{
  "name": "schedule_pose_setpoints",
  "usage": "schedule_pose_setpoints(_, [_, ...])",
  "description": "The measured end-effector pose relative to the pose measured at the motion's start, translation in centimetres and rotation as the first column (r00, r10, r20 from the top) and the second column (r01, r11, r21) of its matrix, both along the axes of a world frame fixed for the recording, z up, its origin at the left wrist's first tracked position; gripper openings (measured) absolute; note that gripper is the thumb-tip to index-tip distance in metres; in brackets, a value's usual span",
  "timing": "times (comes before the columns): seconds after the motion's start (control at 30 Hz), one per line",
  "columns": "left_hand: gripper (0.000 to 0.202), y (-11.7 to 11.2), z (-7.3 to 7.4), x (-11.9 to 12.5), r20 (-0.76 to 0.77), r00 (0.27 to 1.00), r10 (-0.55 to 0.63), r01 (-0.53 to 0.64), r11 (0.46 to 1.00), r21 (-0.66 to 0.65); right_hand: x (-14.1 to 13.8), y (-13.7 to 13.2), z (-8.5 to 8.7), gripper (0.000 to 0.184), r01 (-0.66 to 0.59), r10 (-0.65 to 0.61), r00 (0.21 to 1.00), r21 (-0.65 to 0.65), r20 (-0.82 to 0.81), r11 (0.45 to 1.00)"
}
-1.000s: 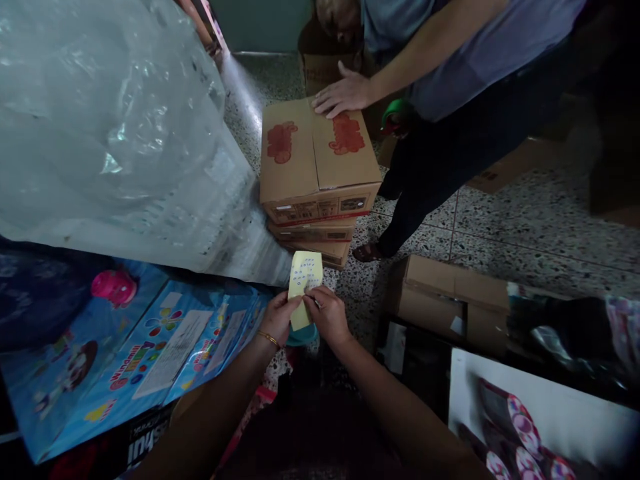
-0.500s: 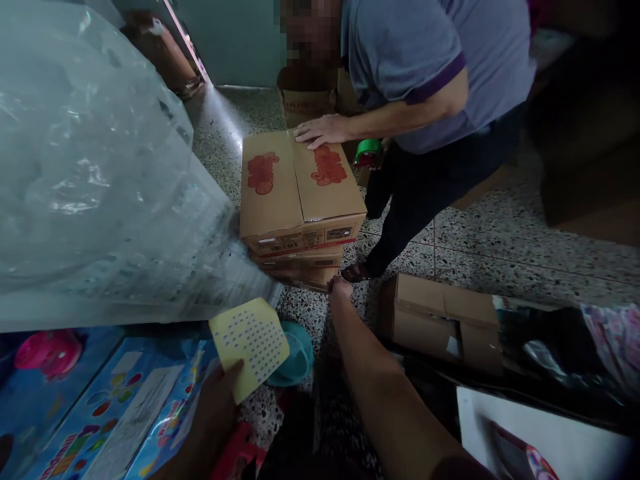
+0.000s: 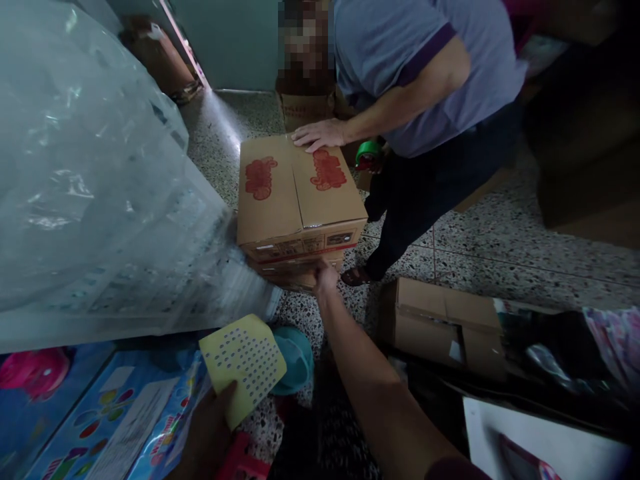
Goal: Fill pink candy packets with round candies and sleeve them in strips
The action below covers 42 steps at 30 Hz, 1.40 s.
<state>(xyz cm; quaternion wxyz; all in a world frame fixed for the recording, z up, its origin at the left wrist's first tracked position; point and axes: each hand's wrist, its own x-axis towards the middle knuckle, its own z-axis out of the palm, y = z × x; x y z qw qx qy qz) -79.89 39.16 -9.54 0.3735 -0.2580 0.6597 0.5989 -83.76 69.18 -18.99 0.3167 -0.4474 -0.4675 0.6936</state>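
My left hand [image 3: 213, 417] grips a pale yellow sheet of small round stickers [image 3: 245, 363] by its lower edge, thumb on top. Stretched forward, my right hand [image 3: 326, 277] has curled fingers at the front of the lower cardboard boxes [image 3: 295, 275] in a stack; whether they pinch anything is too small to see. Above them rests a larger cardboard box [image 3: 305, 193] with red prints on its top flaps. A co-worker's hand [image 3: 323, 135] lies flat on that box's far edge. The co-worker's other hand, partly hidden, is at a green tape dispenser [image 3: 369, 155].
Clear plastic sheeting [image 3: 100, 167] covers goods at left. Blue printed packages [image 3: 115, 413] lie below it. A teal basin [image 3: 295, 363] and a red stool [image 3: 243, 460] stand near my feet. Another cardboard box [image 3: 445, 327] is at right. The co-worker [image 3: 420, 87] leans over the stack.
My right hand has moved up and left to the front of the lower boxes. The sticker sheet has shifted slightly down and left in my left hand. The co-worker's hand stays on the box.
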Motion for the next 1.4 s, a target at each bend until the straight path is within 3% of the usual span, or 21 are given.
schedule_pose_setpoints(0.13, [0.031,2.6,-0.4,-0.4,0.08,0.996,0.027,-0.029,0.999,0.025,3.5,-5.8,1.1,0.024,-0.088,0.092,0.992,-0.043,0.084,0.995])
schedule_pose_setpoints(0.27, [0.03,5.7,-0.2,-0.6,0.058,0.997,0.052,-0.061,0.986,0.153,10.1,-10.4,3.8,0.021,-0.266,0.228,0.949,0.167,0.217,0.949])
schedule_pose_setpoints(0.33, [0.032,6.8,-0.3,-0.4,0.04,0.997,0.068,-0.075,0.975,0.209,12.4,-11.5,5.3,0.018,-0.357,0.278,0.919,0.289,0.281,0.888])
schedule_pose_setpoints(0.43, [0.036,7.6,-0.5,0.2,0.038,0.996,0.076,-0.083,0.971,0.222,13.5,-12.7,6.7,0.015,-0.485,0.345,0.866,0.439,0.361,0.757])
schedule_pose_setpoints(0.57, [0.041,7.7,-0.6,1.0,0.022,0.999,0.036,-0.041,0.96,0.275,12.9,-13.8,6.9,0.018,-0.6,0.373,0.797,0.55,0.476,0.58])
schedule_pose_setpoints(0.63, [0.042,7.6,-0.7,1.3,0.029,0.999,0.015,-0.022,0.964,0.264,12.6,-14.2,6.6,0.018,-0.636,0.373,0.768,0.546,0.521,0.545])
schedule_pose_setpoints(0.7, [0.043,7.4,-0.9,1.4,0.031,1.0,0.001,-0.008,0.969,0.247,12.5,-14.5,6.3,0.017,-0.651,0.387,0.753,0.516,0.532,0.557])
schedule_pose_setpoints(0.9, [0.041,5.3,-3.1,1.6,-0.047,0.99,-0.134,0.14,0.978,0.157,12.7,-15.9,4.1,0.015,-0.655,0.468,0.729,0.31,0.499,0.689])
schedule_pose_setpoints(1.03, [0.043,4.2,-5.7,2.1,0.0,0.971,-0.238,0.237,0.966,0.106,13.6,-16.8,1.1,0.015,-0.668,0.492,0.702,0.236,0.515,0.706])
schedule_pose_setpoints(1.2, [0.039,4.2,-9.1,3.5,0.019,0.964,-0.265,0.264,0.964,0.041,15.6,-17.8,-2.3,0.02,-0.572,0.457,0.764,0.15,0.456,0.807])
schedule_pose_setpoints(1.4, [0.031,3.6,-14.0,5.2,0.07,0.951,-0.301,0.293,0.95,0.108,18.1,-19.1,-6.3,0.017,-0.456,0.426,0.821,-0.011,0.38,0.89])
